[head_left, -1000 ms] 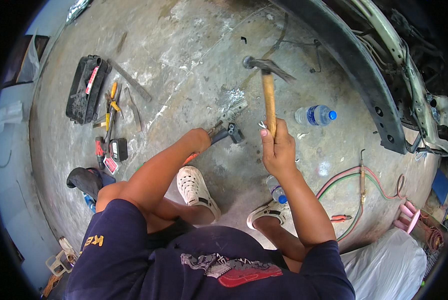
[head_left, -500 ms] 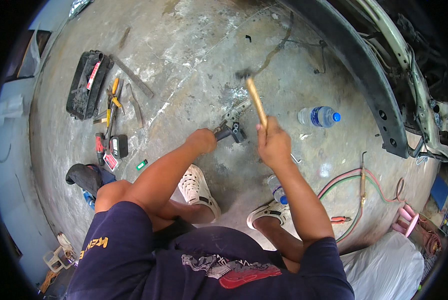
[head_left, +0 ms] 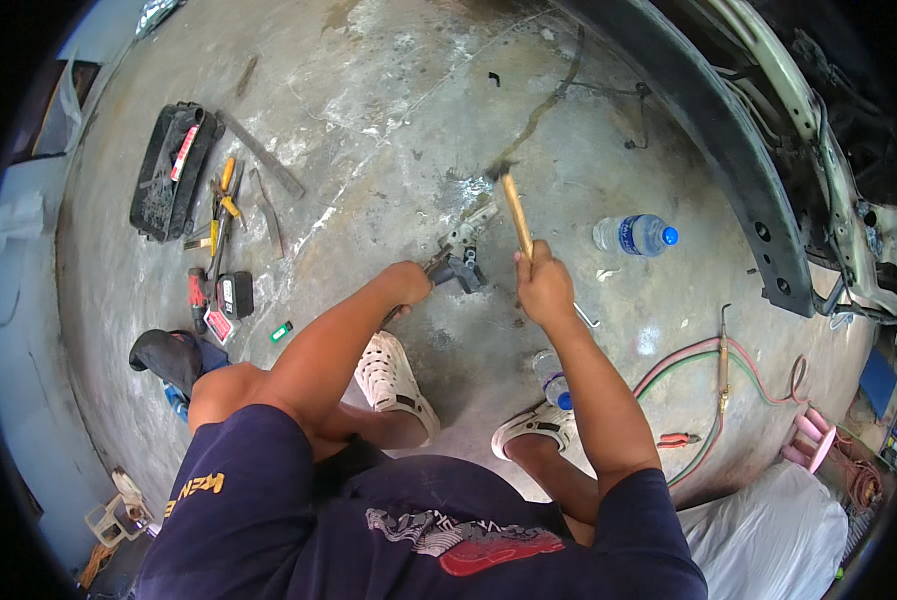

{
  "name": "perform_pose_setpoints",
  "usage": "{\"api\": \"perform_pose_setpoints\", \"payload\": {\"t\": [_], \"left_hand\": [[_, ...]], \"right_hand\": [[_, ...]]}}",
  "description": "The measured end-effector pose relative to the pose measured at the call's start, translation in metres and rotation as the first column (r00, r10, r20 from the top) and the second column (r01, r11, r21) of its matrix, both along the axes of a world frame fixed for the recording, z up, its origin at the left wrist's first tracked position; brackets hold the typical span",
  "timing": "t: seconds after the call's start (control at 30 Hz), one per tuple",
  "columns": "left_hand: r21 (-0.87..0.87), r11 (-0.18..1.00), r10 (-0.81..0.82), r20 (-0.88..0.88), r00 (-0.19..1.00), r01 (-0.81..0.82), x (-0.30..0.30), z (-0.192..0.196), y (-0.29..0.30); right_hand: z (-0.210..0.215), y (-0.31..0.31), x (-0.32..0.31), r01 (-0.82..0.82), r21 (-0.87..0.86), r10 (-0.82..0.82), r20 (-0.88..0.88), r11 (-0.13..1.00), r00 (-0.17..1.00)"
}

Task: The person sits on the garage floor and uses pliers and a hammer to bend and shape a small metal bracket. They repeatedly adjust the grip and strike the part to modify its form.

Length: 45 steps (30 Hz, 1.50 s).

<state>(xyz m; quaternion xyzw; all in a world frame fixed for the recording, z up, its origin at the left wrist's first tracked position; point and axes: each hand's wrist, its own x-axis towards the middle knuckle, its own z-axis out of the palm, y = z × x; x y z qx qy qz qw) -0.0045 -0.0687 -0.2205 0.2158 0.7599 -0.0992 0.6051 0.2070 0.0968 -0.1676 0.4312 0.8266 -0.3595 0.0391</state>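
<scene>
My right hand [head_left: 546, 287] is closed round the wooden handle of a hammer [head_left: 518, 215]; its dark head, smeared by motion, points away from me. To its left, my left hand [head_left: 407, 284] is closed on a dark metal tool [head_left: 437, 262]. One end of that tool sticks out below the fist; its kind is mostly hidden by the fingers. Right beside the left fist is a dark grey metal bracket [head_left: 461, 274]. Just beyond it a pale, worn metal piece [head_left: 472, 226] lies on the concrete floor. The hammer head is apart from the bracket.
At left lie a black tray [head_left: 174, 175], yellow-handled pliers [head_left: 229, 190], metal bars, a red power tool [head_left: 198, 298] and a green lighter [head_left: 282, 331]. At right are water bottles [head_left: 637, 235], a torch with hoses [head_left: 724, 370], red-handled pliers [head_left: 679, 440] and a car body beam [head_left: 709, 130].
The hammer head has come nearer to me and slightly right. The bracket has shifted a little toward me and left, and more of the metal tool in my left hand shows.
</scene>
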Motion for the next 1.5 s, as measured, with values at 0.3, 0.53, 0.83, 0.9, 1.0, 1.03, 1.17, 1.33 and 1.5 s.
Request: {"api": "perform_pose_setpoints", "payload": {"t": [0.3,0.53,0.83,0.9,1.0,1.03,1.17,1.33,1.5], "left_hand": [[0.058,0.983,-0.174,-0.013,0.985,0.174,-0.009,0.008,0.009],[0.216,0.971,-0.032,-0.303,0.952,0.101,0.009,0.022,-0.02],[0.454,0.737,-0.161,-0.602,0.782,0.501,-0.002,0.064,-0.048],[0.393,0.749,-0.215,-0.617,0.757,0.533,0.003,0.045,-0.066],[0.378,0.778,-0.189,-0.621,0.76,0.502,0.024,0.015,-0.082],[0.403,0.791,-0.145,-0.607,0.781,0.46,0.035,0.013,-0.082],[0.354,0.909,-0.011,-0.506,0.862,0.219,0.058,0.005,-0.061],[0.397,0.887,-0.064,-0.403,0.913,0.237,0.05,0.014,-0.044],[0.328,0.925,-0.071,-0.345,0.936,0.191,0.042,0.022,-0.028]], "right_hand": [[0.005,-0.021,0.006,0.152,0.116,-0.114,-0.284,0.982,0.952],[-0.008,-0.012,0.032,0.036,-0.012,-0.035,0.047,0.999,0.998],[0.014,0.045,0.042,0.15,-0.047,-0.154,-0.097,0.988,0.983],[0.014,0.04,0.039,0.099,-0.077,-0.104,-0.069,0.992,0.992],[0.006,0.03,0.035,0.036,-0.14,-0.043,-0.048,0.99,0.998],[0.005,0.025,0.036,0.027,-0.154,-0.035,-0.047,0.988,0.998],[0.002,0.009,0.037,0.002,-0.192,-0.009,-0.032,0.981,0.999],[-0.006,0.001,0.038,-0.033,-0.138,0.025,-0.056,0.99,0.998],[0.01,-0.006,0.017,-0.002,-0.181,-0.017,-0.1,0.983,0.995]]}}
